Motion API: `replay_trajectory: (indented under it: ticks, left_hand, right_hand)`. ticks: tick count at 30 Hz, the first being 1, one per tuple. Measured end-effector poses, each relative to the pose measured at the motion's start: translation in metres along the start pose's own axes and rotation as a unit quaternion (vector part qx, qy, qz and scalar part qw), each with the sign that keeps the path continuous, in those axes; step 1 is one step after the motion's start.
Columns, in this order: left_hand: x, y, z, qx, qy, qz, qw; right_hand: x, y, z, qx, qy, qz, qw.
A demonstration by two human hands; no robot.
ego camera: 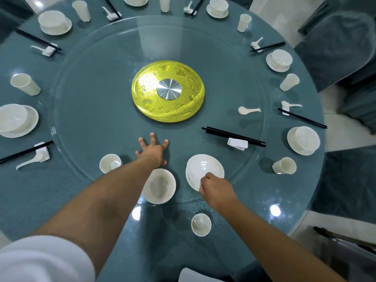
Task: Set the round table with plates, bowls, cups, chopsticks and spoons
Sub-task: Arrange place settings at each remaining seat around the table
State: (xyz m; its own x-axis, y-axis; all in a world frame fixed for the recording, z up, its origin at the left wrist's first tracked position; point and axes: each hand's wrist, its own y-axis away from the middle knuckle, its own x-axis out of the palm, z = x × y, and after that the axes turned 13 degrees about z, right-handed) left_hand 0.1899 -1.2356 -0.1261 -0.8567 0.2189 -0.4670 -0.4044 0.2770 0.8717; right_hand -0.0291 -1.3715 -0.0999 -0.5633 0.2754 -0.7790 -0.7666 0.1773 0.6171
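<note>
Judging from the head view, most of the desk [85,180] is laid: settings of plate, bowl, cup, chopsticks and spoon ring the left, top and right edges. Near bottom centre, the last place looks unfinished. The left hand [152,151] lies spread flat on the glass turntable [97,98]. The right hand [215,188] seems to pinch the plates [203,165]. A bowl [158,186], two cups, loose chopsticks [234,136] and a spoon [249,110] remain unplaced.

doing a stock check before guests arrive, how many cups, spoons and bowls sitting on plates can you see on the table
cups: 8
spoons: 7
bowls on plates: 6
total: 21
</note>
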Motion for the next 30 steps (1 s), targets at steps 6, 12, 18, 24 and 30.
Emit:
replay_trajectory:
  ticks: [6, 12, 18, 24, 30]
  left_hand:
    - [0.001, 0.010, -0.007, -0.017, -0.008, 0.001, 1.000]
    - [0.002, 0.023, -0.040, 0.006, 0.000, -0.109, 0.994]
    - [0.038, 0.047, -0.112, 0.153, -0.019, -0.148, 0.977]
    - [0.095, 0.070, -0.179, 0.248, -0.064, -0.130, 0.958]
    - [0.153, 0.079, -0.213, 0.260, -0.117, -0.056, 0.957]
  right_hand:
    - [0.006, 0.006, -0.012, 0.025, -0.018, 0.016, 0.999]
    - [0.019, 0.026, -0.037, 0.030, -0.084, -0.051, 0.995]
    - [0.054, 0.069, -0.088, 0.106, -0.146, -0.111, 0.977]
    - [0.101, 0.116, -0.122, 0.172, -0.214, -0.106, 0.956]
    - [0.131, 0.121, -0.132, 0.189, -0.251, -0.067, 0.947]
